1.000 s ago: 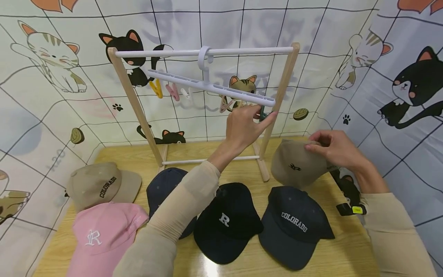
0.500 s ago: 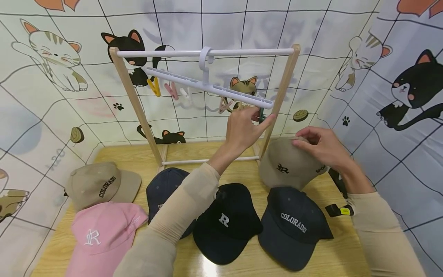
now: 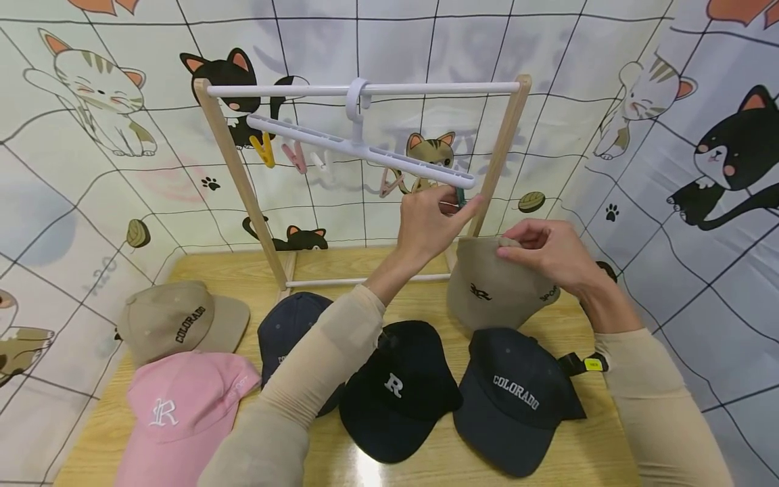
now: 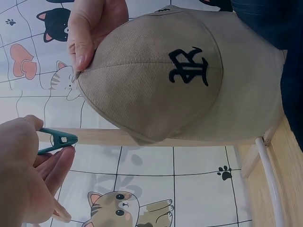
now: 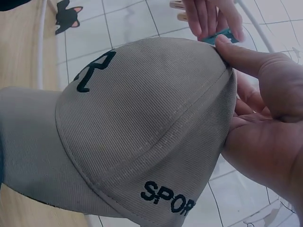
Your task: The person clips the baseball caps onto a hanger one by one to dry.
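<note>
My right hand (image 3: 550, 260) pinches the top of a beige baseball cap (image 3: 496, 291) beside the rack's right leg. The cap hangs with its brim down and a dark letter R on its front; dark lettering shows on its side in the right wrist view. Under the low right end of a white clip hanger (image 3: 365, 150), my left hand (image 3: 426, 220) squeezes a teal clothespin (image 4: 59, 140) between thumb and fingers. In the left wrist view, the clothespin lies a short gap away from the cap's crown.
The hanger hooks over the white rail (image 3: 438, 88) of a wooden rack. Yellow (image 3: 263, 150) and pink clips (image 3: 295, 157) hang on its left half. On the table (image 3: 341, 260) lie another beige cap (image 3: 164, 321), a pink cap (image 3: 182, 412) and several dark caps (image 3: 402, 385).
My right hand has carried the beige cap left, toward the rack and my left hand. The left hand stays near the same spot with the clothespin, and the hanger has tilted a little more.
</note>
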`<action>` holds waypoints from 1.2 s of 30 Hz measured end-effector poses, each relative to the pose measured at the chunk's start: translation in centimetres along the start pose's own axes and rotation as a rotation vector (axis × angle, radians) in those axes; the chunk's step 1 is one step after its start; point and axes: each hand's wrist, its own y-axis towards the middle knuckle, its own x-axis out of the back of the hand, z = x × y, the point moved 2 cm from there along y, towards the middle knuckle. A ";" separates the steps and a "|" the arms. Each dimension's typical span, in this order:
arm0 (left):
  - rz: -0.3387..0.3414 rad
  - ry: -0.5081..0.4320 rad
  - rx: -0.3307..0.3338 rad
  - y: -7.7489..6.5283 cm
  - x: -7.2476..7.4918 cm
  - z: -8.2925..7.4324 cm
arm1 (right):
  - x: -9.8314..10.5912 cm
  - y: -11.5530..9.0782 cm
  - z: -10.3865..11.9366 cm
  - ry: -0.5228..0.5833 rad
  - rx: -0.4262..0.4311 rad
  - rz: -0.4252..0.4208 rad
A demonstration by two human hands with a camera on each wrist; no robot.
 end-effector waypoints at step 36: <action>-0.029 0.313 -0.095 0.7 1.7 -1.7 | -7.3 0.8 3.8 -0.248 0.457 -0.452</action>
